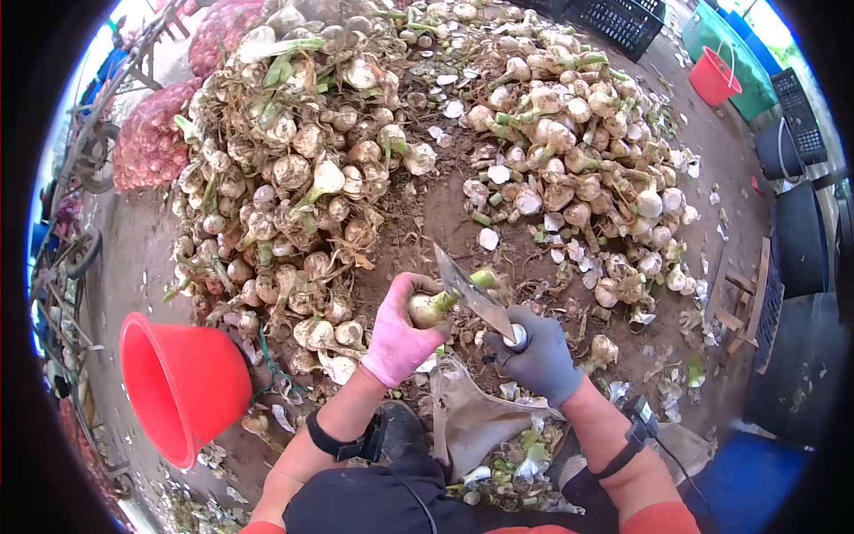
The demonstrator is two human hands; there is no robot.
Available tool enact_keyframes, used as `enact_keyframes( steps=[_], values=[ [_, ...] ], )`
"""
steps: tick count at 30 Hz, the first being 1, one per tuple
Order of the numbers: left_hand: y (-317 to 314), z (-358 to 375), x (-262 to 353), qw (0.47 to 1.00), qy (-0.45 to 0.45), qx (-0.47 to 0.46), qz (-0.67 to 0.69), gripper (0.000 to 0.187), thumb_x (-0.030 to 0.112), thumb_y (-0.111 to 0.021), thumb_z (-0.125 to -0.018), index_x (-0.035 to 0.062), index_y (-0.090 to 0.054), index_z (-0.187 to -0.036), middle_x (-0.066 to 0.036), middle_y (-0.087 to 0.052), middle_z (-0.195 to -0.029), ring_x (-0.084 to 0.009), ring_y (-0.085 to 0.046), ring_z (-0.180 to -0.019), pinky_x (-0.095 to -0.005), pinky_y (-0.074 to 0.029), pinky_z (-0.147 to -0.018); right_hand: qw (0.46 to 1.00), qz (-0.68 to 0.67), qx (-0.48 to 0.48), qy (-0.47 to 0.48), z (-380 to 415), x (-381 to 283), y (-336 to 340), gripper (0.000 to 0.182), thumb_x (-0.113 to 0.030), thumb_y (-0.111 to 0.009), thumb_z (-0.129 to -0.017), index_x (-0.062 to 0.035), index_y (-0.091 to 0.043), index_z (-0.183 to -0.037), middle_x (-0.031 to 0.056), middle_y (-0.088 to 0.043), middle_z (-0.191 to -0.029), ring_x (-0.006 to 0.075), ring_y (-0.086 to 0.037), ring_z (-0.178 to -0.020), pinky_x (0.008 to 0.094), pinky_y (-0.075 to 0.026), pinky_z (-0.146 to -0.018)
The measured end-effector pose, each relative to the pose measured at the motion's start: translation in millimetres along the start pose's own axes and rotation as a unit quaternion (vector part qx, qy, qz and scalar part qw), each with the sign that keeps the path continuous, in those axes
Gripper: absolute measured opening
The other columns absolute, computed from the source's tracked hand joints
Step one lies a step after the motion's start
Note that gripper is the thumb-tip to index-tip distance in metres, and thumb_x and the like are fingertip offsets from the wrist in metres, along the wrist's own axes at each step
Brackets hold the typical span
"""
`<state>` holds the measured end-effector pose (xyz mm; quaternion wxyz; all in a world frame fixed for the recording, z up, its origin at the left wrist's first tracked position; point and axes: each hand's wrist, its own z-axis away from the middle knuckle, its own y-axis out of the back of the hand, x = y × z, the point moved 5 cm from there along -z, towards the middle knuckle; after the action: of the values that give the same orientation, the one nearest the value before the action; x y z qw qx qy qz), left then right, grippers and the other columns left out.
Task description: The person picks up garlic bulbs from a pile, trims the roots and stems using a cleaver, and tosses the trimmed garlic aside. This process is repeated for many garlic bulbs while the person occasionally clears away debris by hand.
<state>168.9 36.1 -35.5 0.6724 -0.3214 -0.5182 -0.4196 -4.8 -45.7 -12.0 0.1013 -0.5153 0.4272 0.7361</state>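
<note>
My left hand (400,336), in a pink glove, is closed around a whitish garlic bulb (427,309) whose green stem points up and to the right. In a grey glove, my right hand (540,356) grips a knife (471,292) by its handle. The broad blade lies across the bulb's green stem; whether it has cut in cannot be made out. A cut-off-looking green stem piece (484,279) shows just behind the blade. Below my hands, a pale cloth (476,418) hangs between my legs, with trimmings beneath it.
A large pile of untrimmed garlic (294,169) rises at left, another garlic pile (578,151) at right. A red bucket (213,383) lies tilted at lower left, near a filled mesh sack (151,138). A wooden stool (743,298), black crate (614,22) and red pail (714,78) stand rightward.
</note>
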Motion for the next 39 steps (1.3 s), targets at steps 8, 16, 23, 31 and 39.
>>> enact_keyframes(
  steps=[8,16,23,31,39],
  values=[
    [9.8,4.3,21.8,0.99,-0.078,-0.05,-0.107,0.045,-0.005,-0.068,-0.069,0.0064,-0.052,-0.109,-0.002,-0.053,-0.1,-0.011,-0.053,-0.092,-0.0257,-0.046,-0.084,0.989,-0.073,-0.004,-0.13,16.1,83.7,-4.5,0.015,-0.011,-0.071,-0.082,-0.001,-0.064,-0.091,0.0094,-0.067,-0.074,0.0167,-0.065,-0.071,0.0317,-0.052,-0.066],
    [7.3,-18.2,40.2,0.996,-0.089,0.023,-0.011,0.055,0.003,-0.078,-0.071,0.0022,-0.052,-0.12,-0.002,-0.061,-0.099,-0.009,-0.058,-0.091,-0.0237,-0.049,-0.083,0.982,0.084,-0.13,-0.106,24.6,82.5,-32.0,0.017,-0.009,-0.062,-0.076,-0.0048,-0.067,-0.091,0.0197,-0.066,-0.078,0.0369,-0.064,-0.074,0.0398,-0.052,-0.069],
    [-7.5,-14.7,37.6,0.993,-0.103,-0.048,-0.014,0.056,0.007,-0.079,-0.071,0.0031,-0.052,-0.12,-0.001,-0.061,-0.096,-0.0072,-0.057,-0.088,-0.0239,-0.049,-0.08,0.999,0.042,0.004,-0.004,6.1,7.6,2.1,0.016,-0.003,-0.067,-0.074,-0.0064,-0.065,-0.09,0.0176,-0.066,-0.078,0.0314,-0.068,-0.072,0.0359,-0.051,-0.063],
    [-10.0,-3.1,26.5,0.99,-0.037,-0.114,-0.069,0.065,0.017,-0.083,-0.071,0.0053,-0.043,-0.121,-0.003,-0.056,-0.103,-0.0102,-0.055,-0.095,-0.0265,-0.047,-0.085,0.985,0.122,-0.077,0.1,-4.8,-35.3,-9.1,0.016,-0.02,-0.067,-0.078,-0.009,-0.058,-0.087,0.0117,-0.062,-0.074,0.0341,-0.064,-0.071,0.0435,-0.049,-0.059],
    [-21.3,5.4,23.4,0.994,-0.038,-0.093,0.031,0.061,0.015,-0.085,-0.068,0.0078,-0.044,-0.113,-0.003,-0.055,-0.095,-0.0108,-0.055,-0.088,-0.0278,-0.049,-0.081,0.986,0.139,-0.016,0.095,-7.8,-6.9,-17.1,0.018,-0.019,-0.07,-0.075,-0.0094,-0.059,-0.084,0.0149,-0.061,-0.074,0.0375,-0.063,-0.07,0.0442,-0.049,-0.06]
  ],
)
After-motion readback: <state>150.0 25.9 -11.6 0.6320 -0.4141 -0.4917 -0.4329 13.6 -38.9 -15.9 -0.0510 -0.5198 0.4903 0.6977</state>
